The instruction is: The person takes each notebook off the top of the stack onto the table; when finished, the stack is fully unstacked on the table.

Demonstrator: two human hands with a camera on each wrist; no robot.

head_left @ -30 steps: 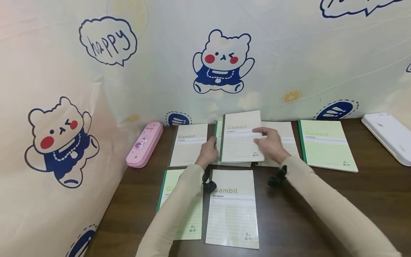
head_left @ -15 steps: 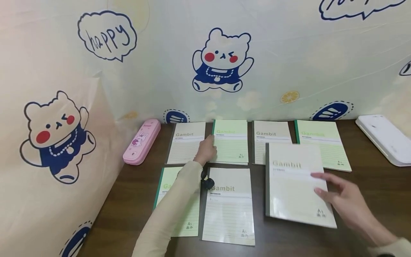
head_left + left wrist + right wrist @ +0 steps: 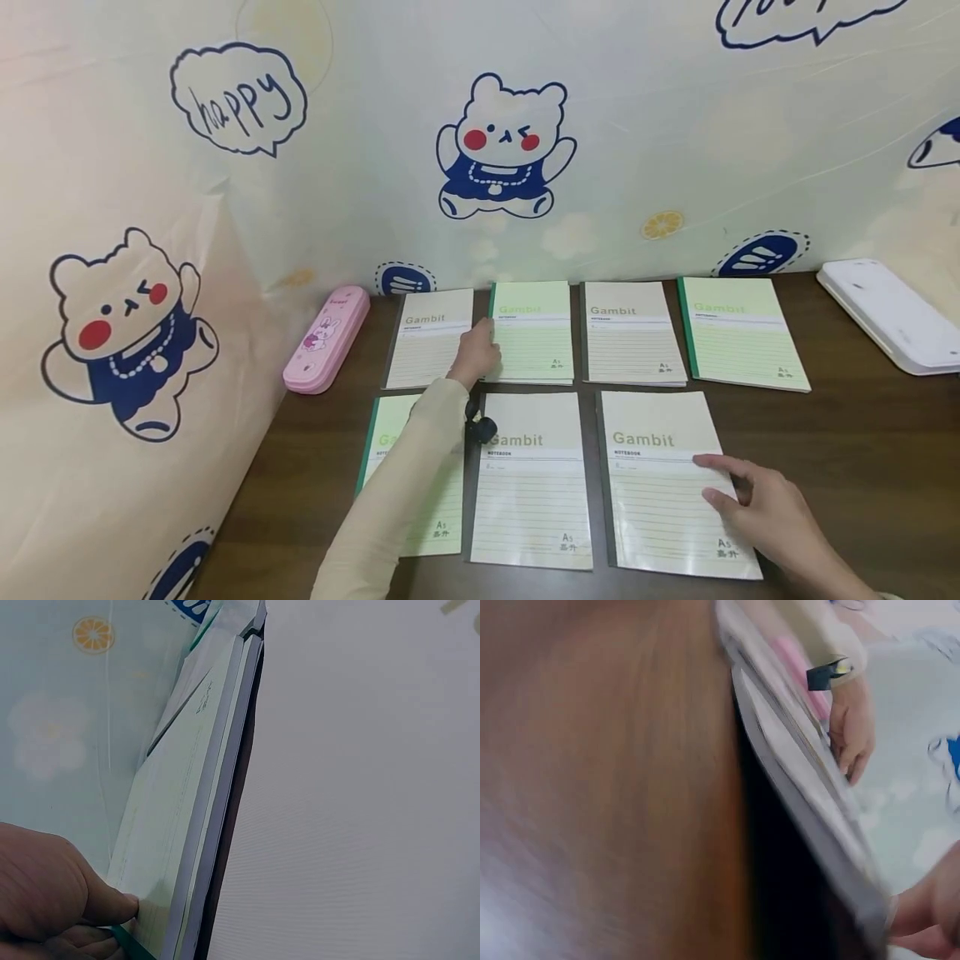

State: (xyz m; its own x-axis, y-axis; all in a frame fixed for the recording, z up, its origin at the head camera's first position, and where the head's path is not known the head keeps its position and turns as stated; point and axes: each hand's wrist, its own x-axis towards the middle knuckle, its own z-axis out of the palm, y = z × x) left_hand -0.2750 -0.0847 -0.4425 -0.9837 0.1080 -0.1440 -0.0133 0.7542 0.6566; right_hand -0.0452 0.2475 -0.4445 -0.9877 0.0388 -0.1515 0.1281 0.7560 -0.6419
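My left hand (image 3: 476, 354) is at the left edge of a green notebook (image 3: 534, 337) in the back row. In the left wrist view its thumb (image 3: 112, 904) lies on the cover beside the green spine, fingers curled at that edge. My right hand (image 3: 772, 504) grips the right edge of a grey-spined cream notebook (image 3: 660, 508) at the front right, thumb and index finger on its cover. Left of this lies another cream notebook (image 3: 532, 500), and beyond it a green notebook (image 3: 435, 508) partly hidden under my left forearm.
The back row also holds cream notebooks at left (image 3: 431, 333) and centre right (image 3: 630, 333), plus a green notebook (image 3: 742, 333) at right. A pink pencil case (image 3: 326, 342) stands at the left and a white case (image 3: 892, 317) at the far right. A printed cloth (image 3: 360, 167) backs the table.
My right hand has brought the cream notebook from over the back row to the front right, lowering it beside the front notebooks. My left hand stays at the green notebook's edge.
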